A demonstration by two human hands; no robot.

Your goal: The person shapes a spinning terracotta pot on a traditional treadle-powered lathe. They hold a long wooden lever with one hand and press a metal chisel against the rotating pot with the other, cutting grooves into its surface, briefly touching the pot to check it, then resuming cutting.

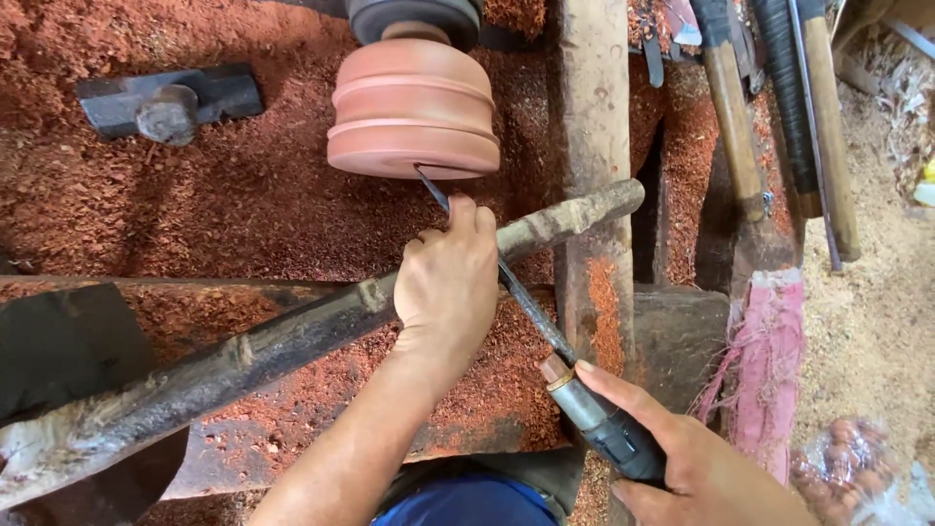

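Chisel (506, 282), tip meeting the reddish wooden workpiece (413, 112) at upper centre, has the left hand (448, 287) clamped mid-shaft and the right hand (701, 468) clamped on its handle, seemingly mid-cut.

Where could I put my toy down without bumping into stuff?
Open room: the shavings bed between hammer head and round wood piece, and the sawdust floor far right. Crowded: around the chisel, both hands, and the tool handles.

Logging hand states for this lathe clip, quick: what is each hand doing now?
Left hand: closed over the chisel shaft, resting on the wooden bar.
Right hand: closed around the chisel handle.
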